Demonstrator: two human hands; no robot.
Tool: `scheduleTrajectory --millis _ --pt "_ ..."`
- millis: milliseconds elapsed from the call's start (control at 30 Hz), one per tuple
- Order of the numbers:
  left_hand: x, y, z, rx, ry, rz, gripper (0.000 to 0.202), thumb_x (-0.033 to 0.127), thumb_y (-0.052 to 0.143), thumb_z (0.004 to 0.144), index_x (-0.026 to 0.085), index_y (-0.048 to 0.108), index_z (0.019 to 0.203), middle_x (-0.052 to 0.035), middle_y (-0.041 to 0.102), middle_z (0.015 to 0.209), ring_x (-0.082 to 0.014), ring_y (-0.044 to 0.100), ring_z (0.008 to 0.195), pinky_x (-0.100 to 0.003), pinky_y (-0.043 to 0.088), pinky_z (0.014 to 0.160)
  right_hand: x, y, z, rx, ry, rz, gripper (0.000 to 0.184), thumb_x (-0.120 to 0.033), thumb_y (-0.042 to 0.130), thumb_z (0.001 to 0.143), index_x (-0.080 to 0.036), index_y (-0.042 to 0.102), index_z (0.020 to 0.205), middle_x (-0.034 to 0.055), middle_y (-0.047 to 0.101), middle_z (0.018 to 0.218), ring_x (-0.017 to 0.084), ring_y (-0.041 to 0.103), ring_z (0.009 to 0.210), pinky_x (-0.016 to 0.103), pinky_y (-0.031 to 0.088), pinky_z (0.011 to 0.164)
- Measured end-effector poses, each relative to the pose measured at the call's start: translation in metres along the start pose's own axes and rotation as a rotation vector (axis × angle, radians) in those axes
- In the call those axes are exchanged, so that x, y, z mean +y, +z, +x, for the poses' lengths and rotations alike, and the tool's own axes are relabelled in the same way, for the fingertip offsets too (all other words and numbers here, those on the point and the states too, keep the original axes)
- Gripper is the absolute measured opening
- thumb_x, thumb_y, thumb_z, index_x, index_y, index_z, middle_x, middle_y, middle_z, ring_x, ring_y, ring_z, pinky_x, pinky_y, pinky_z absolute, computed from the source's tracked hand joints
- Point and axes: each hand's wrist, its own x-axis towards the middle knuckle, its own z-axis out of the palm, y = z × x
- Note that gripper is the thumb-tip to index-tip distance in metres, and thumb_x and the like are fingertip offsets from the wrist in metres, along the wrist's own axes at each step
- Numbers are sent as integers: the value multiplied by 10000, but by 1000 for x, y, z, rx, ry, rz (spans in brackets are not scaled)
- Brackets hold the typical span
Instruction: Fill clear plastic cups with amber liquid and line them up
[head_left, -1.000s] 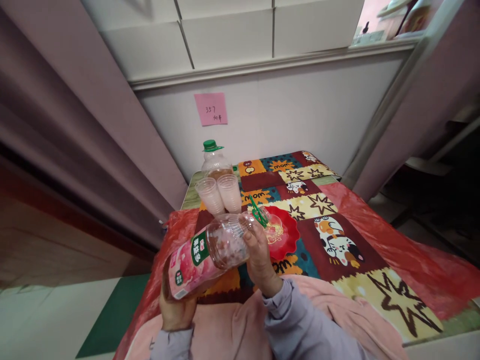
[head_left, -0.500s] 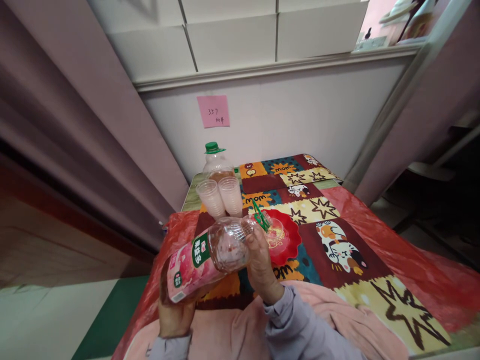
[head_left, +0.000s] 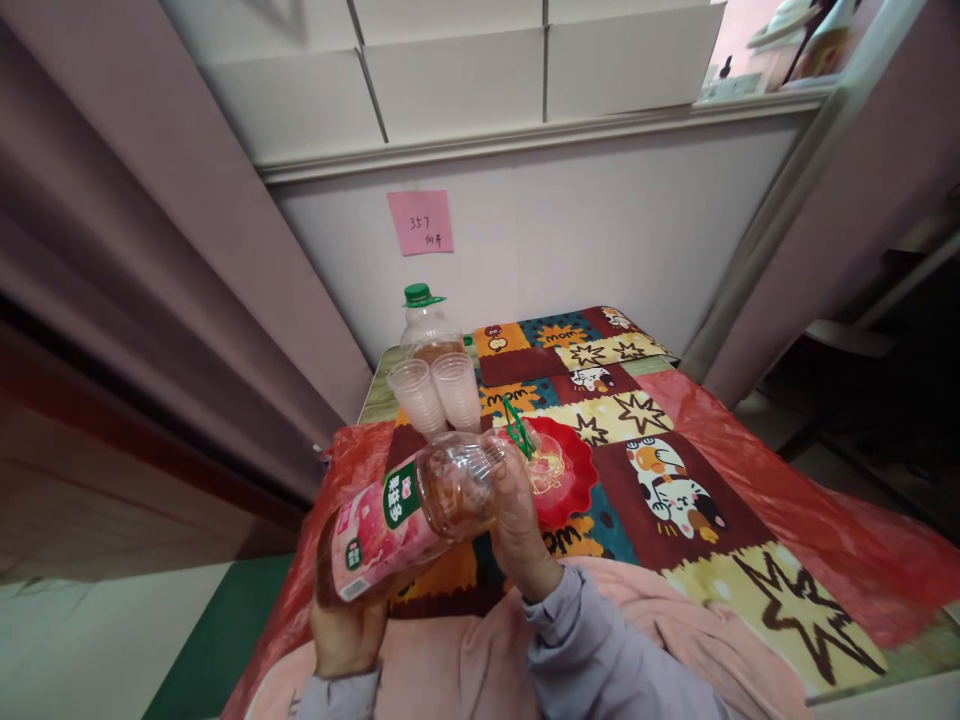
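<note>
A large clear juice bottle (head_left: 397,525) with a pink label lies tilted in the air, its neck pointing right. My left hand (head_left: 349,630) is closed round its base from below. Near the neck, my right hand (head_left: 517,525) grips the bottle's shoulder with the fingers partly hidden. A green plastic carry handle (head_left: 517,428) stands up at the neck. Beneath and beyond the neck sits a red scalloped plate (head_left: 577,485) with a gold design. Brownish liquid shows in the bottle's shoulder. The bottle's mouth is hard to make out.
Two stacks of clear plastic cups, a left stack (head_left: 416,395) and a right stack (head_left: 457,390), stand behind the bottle. Another bottle (head_left: 427,325) with a green cap is at the back. Patterned mats (head_left: 697,490) and red plastic sheeting (head_left: 810,500) cover the table. A pink note (head_left: 421,222) is on the wall.
Brownish liquid has run forward into the shoulder of the held bottle, which looked clearer before. Both hands keep their hold; the whole view has shifted slightly.
</note>
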Motion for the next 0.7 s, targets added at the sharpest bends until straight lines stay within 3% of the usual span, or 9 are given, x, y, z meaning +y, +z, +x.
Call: scheduleTrajectory --millis 233,400,600,700 --pt "1 3 -3 40 47 16 486 550 688 950 317 747 1372 -23 768 1429 -282 723 1313 -373 674 962 3 -2 -2 -6 17 9 562 -639 814 865 -276 734 1286 56 772 1292 282 706 1239 464 533 1141" --pt "6 6 -8 -19 64 72 497 575 660 968 301 743 1375 -59 823 1284 -325 767 1219 -487 682 961 4 -2 -1 12 35 18 574 -656 817 854 -281 733 1280 54 768 1293 277 703 1244 458 556 1117" --pt "6 8 -10 -40 134 53 502 581 731 912 294 755 1323 -27 827 1271 -266 795 1091 -373 688 899 10 -3 -2 23 41 15 595 -669 798 868 -259 726 1294 71 764 1293 275 712 1214 462 557 1109" --pt "4 6 -9 -53 133 43 498 576 759 887 304 765 1305 -20 830 1262 -265 801 1058 -373 694 878 14 -5 -2 11 30 9 556 -659 771 897 -260 722 1282 67 759 1293 259 723 1187 439 567 1086"
